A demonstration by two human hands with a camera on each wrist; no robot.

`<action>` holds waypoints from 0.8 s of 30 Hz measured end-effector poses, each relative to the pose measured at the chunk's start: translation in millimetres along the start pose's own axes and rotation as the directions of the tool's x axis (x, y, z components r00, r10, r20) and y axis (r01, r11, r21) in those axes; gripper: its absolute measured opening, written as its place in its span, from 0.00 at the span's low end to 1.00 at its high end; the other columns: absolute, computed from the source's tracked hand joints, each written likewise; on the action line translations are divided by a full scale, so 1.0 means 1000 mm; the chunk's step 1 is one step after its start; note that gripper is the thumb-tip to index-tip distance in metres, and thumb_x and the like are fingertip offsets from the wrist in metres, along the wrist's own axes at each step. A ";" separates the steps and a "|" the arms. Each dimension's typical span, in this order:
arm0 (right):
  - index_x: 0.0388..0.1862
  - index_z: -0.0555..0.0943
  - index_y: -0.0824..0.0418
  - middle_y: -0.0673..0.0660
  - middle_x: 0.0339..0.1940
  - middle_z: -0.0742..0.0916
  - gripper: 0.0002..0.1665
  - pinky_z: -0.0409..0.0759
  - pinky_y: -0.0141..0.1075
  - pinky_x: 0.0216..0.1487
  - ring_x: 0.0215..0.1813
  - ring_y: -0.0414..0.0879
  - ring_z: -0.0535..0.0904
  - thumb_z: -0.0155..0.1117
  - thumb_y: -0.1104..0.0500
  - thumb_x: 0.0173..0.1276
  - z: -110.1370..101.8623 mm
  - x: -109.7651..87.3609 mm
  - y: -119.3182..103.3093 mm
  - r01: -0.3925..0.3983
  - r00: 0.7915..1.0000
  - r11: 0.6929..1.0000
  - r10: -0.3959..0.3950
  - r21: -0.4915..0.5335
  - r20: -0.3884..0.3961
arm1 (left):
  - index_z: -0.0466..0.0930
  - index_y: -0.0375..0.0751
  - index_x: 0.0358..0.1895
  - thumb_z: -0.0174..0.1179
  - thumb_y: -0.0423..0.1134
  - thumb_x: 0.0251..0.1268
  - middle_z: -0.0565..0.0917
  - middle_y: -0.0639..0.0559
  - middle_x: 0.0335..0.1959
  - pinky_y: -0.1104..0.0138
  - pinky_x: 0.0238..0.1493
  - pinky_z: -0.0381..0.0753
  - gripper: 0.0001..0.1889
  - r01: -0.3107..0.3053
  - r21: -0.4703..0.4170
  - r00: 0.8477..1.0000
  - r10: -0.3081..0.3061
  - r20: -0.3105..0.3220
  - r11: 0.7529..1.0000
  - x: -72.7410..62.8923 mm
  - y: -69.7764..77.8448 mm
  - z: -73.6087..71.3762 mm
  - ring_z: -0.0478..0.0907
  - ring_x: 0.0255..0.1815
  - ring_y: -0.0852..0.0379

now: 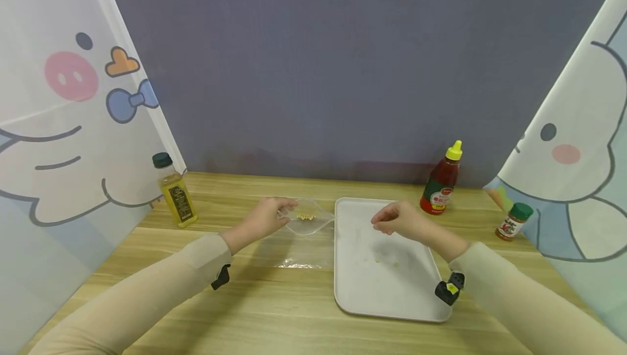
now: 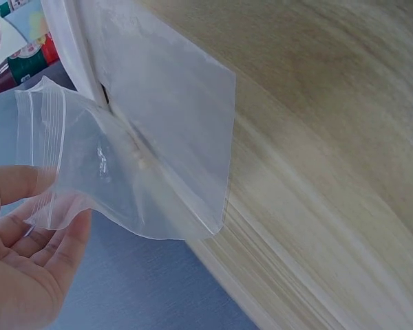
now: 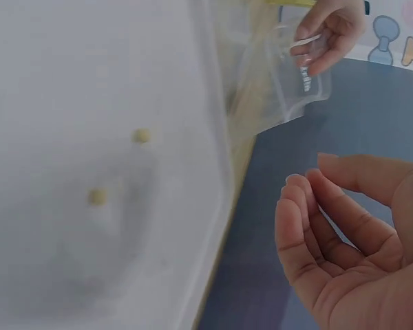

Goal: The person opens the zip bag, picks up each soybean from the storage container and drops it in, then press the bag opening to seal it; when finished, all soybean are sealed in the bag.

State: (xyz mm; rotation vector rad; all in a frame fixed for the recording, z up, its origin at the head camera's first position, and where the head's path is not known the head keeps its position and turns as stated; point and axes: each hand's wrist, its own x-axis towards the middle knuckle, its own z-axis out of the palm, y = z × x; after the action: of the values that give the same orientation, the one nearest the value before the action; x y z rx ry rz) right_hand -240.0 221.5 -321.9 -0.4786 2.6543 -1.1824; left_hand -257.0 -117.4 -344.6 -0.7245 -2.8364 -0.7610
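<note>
My left hand (image 1: 264,219) pinches the rim of a clear zip-lock bag (image 2: 124,179) between thumb and fingers, near its zip strips. The bag's mouth gapes, and a small heap of pale yellow beans (image 1: 306,216) shows through it. Above the white tray (image 1: 360,289) hangs my right hand (image 3: 358,240), its fingers loosely bent and the thumb tip close to the index fingertip. No item can be seen between them. Two loose yellow beans (image 3: 142,135) lie apart on the tray, below the right hand in the head view.
An oil bottle (image 1: 177,194) with a dark cap stands at the left. Behind the tray's right side is a red sauce bottle (image 1: 438,186) with a yellow tip. A small green-capped jar (image 1: 511,224) stands farther right. A grey panel (image 1: 313,72) closes off the back.
</note>
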 end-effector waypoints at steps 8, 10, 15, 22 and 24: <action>0.40 0.85 0.68 0.54 0.33 0.89 0.12 0.84 0.38 0.37 0.33 0.43 0.80 0.70 0.61 0.61 0.003 -0.023 0.028 -0.030 0.999 0.999 0.030 -0.017 0.038 | 0.78 0.36 0.58 0.66 0.27 0.57 0.86 0.44 0.49 0.58 0.50 0.84 0.23 -0.007 0.005 1.000 0.007 -0.008 1.000 -0.001 -0.001 0.002 0.82 0.46 0.48; 0.39 0.85 0.68 0.53 0.31 0.88 0.11 0.82 0.35 0.35 0.33 0.42 0.78 0.71 0.61 0.60 0.005 -0.027 0.033 -0.053 0.997 0.998 0.054 -0.017 0.048 | 0.78 0.36 0.58 0.66 0.27 0.57 0.86 0.44 0.49 0.59 0.50 0.84 0.23 -0.003 0.000 1.000 0.003 -0.007 1.000 -0.001 -0.002 0.002 0.82 0.46 0.48; 0.35 0.85 0.66 0.50 0.24 0.84 0.10 0.77 0.32 0.28 0.28 0.42 0.75 0.73 0.61 0.56 0.011 -0.038 0.043 -0.107 0.990 0.993 0.111 -0.048 0.083 | 0.78 0.37 0.59 0.65 0.27 0.58 0.85 0.44 0.50 0.59 0.50 0.84 0.23 0.006 -0.022 1.000 -0.006 -0.007 1.000 -0.001 -0.002 0.001 0.82 0.46 0.49; 0.30 0.83 0.65 0.48 0.19 0.80 0.09 0.74 0.31 0.24 0.22 0.41 0.72 0.75 0.64 0.52 0.019 -0.041 0.054 -0.154 0.984 0.988 0.156 -0.028 0.089 | 0.79 0.36 0.57 0.65 0.26 0.57 0.85 0.43 0.50 0.59 0.50 0.84 0.22 -0.010 -0.015 1.000 0.009 -0.011 1.000 -0.002 -0.004 0.001 0.82 0.48 0.47; 0.29 0.83 0.65 0.48 0.18 0.79 0.08 0.73 0.30 0.23 0.21 0.40 0.72 0.75 0.65 0.52 0.021 -0.040 0.055 -0.164 0.984 0.986 0.165 -0.028 0.065 | 0.79 0.36 0.57 0.65 0.26 0.57 0.85 0.43 0.50 0.59 0.51 0.84 0.22 -0.015 -0.014 1.000 0.014 -0.013 1.000 -0.003 -0.005 0.001 0.82 0.48 0.47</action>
State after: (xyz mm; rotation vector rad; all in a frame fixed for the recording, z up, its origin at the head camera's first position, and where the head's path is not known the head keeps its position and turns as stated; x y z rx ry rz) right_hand -208.0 256.8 -375.4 -0.2904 2.5952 -1.0692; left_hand -256.9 -121.3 -348.2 -0.7385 -2.8140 -0.7813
